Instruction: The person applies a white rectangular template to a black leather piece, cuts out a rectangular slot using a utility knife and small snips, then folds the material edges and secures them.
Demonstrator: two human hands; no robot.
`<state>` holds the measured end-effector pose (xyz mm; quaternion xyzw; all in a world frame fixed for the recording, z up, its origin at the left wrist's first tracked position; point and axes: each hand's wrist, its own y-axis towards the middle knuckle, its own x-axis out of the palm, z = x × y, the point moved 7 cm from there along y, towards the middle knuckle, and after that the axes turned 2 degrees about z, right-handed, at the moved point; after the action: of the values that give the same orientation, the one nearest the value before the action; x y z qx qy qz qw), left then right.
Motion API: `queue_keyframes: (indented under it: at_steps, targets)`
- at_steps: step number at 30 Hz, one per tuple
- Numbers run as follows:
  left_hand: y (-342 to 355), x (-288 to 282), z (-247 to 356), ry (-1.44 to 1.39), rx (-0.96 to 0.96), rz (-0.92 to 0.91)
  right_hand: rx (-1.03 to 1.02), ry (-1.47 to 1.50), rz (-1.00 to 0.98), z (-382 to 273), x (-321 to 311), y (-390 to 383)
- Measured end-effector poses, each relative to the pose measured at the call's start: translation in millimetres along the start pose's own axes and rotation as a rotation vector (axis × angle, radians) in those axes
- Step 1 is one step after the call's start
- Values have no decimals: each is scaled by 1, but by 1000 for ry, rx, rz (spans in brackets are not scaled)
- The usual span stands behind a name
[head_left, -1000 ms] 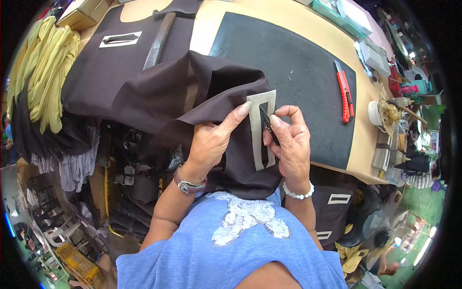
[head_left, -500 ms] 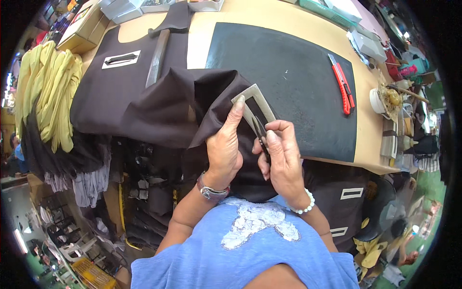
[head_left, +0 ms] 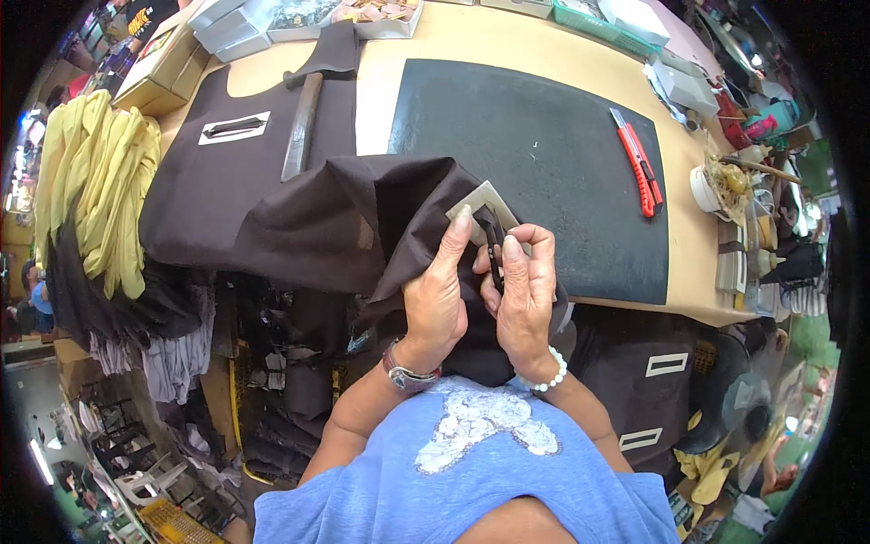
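My left hand (head_left: 435,304) is closed on a piece of dark brown fabric (head_left: 308,227), its thumb pressing the lower left side of a pale rectangular frame (head_left: 485,193) on the cloth. Small black thread snips (head_left: 496,261) are gripped in my right hand (head_left: 527,308) between thumb and fingers. Their tips are at the dark opening inside the frame; whether they touch the cloth I cannot tell. Part of the frame is hidden by my right fingers.
A black cutting mat (head_left: 517,118) covers much of the table, with a red utility knife (head_left: 640,163) on its right. A hammer (head_left: 302,127) lies on dark fabric at left, near another framed opening (head_left: 234,129). Yellow cloths (head_left: 91,190) hang at the left edge.
The snips' tips have moved into the frame's opening and their blades show less. The whole scene sits slightly lower in view. Both hands keep their holds.
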<state>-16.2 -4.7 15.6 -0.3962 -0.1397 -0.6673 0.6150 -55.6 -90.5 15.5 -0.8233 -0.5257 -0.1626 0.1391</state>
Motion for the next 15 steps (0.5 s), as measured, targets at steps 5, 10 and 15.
queue_keyframes:
  at_steps: [5, 10, 15]
  targets:
    - [1, -2, 0, 19, 14, 0, -5, 52, 3, -3, -2, 0]
    - [3, 4, 3, 77, 30, -11, 28, 86, 20, -2, -6, 3]
    - [8, 2, -2, 81, 32, -3, -16, 55, 17, 6, -17, 10]
